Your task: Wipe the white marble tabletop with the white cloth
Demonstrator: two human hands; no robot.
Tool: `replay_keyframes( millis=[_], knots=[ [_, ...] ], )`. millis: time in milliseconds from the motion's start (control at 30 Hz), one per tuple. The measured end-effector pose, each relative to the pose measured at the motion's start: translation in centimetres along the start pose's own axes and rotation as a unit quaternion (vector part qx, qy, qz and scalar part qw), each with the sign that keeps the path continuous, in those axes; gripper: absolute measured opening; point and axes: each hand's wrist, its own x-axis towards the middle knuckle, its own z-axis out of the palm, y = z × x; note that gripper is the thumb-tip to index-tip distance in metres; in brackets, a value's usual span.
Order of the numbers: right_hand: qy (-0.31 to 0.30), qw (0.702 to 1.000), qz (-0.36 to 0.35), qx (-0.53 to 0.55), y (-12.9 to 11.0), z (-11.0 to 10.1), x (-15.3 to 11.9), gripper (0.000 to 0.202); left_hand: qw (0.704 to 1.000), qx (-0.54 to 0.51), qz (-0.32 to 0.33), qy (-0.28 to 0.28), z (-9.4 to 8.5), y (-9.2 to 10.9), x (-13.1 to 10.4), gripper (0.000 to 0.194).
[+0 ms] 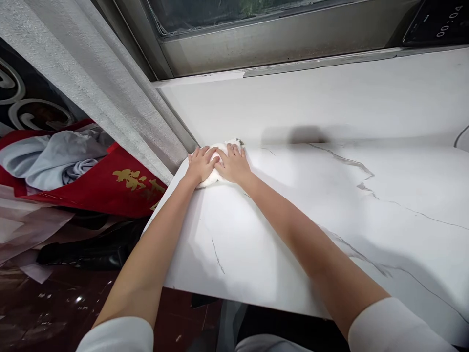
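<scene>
A folded white cloth (211, 182) lies on the white marble-patterned tabletop (286, 195), at its far left corner by the wall. My left hand (201, 165) rests flat on the cloth's left part, fingers stretched out. Beside it, my right hand (233, 164) presses flat on the right part, fingers spread forward. The thumbs come close together over the middle of the cloth. Both palms hide much of it, and a small greyish patch shows at its back edge.
A pale grey curtain (120, 93) hangs along the table's left edge. Beyond it are a red bag (128, 181) with grey clothing (69, 154) and a black boot-like item (91, 247). A window frame (278, 46) runs behind; a phone (439, 24) showing a timer leans there.
</scene>
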Motion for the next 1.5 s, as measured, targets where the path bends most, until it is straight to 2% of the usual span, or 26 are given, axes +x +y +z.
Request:
replay_keyframes(
  millis=[233, 400, 600, 767, 967, 1067, 1200, 1500],
  knots=[
    [0.018, 1.000, 0.005, 0.002, 0.9, -0.1, 2.0, 0.055, 1.000, -0.007, 0.010, -0.009, 0.1, -0.4, 2.8, 0.056],
    [0.019, 1.000, 0.000, 0.002, 1.1, -0.2, 2.6, 0.054, 1.000, -0.018, 0.013, -0.006, 0.2, -0.8, 3.8, 0.056],
    [0.035, 0.999, 0.002, -0.027, 0.6, 0.2, 2.3, 0.055, 0.999, -0.032, 0.030, 0.013, 0.6, -1.3, 3.7, 0.054],
    [0.007, 0.999, 0.006, -0.038, -0.6, 0.6, 1.5, 0.060, 0.999, -0.007, 0.036, -0.014, 0.4, -2.3, 2.5, 0.056],
    [0.001, 0.999, -0.023, -0.025, -3.2, 1.0, -1.4, 0.060, 0.999, -0.009, 0.027, -0.018, -0.6, -3.7, -1.7, 0.058],
    [0.002, 0.999, -0.037, -0.016, -4.6, 1.2, -3.8, 0.061, 1.000, -0.004, 0.009, -0.027, -1.0, -3.9, -4.9, 0.060],
    [0.000, 0.998, -0.065, -0.003, -6.2, 1.0, -7.4, 0.060, 0.999, 0.022, 0.017, -0.019, -1.4, -3.9, -9.5, 0.060],
    [-0.054, 0.992, -0.108, 0.043, -9.1, -0.2, -16.1, 0.064, 0.999, 0.025, 0.025, -0.004, -1.8, -3.4, -19.2, 0.057]
  ],
)
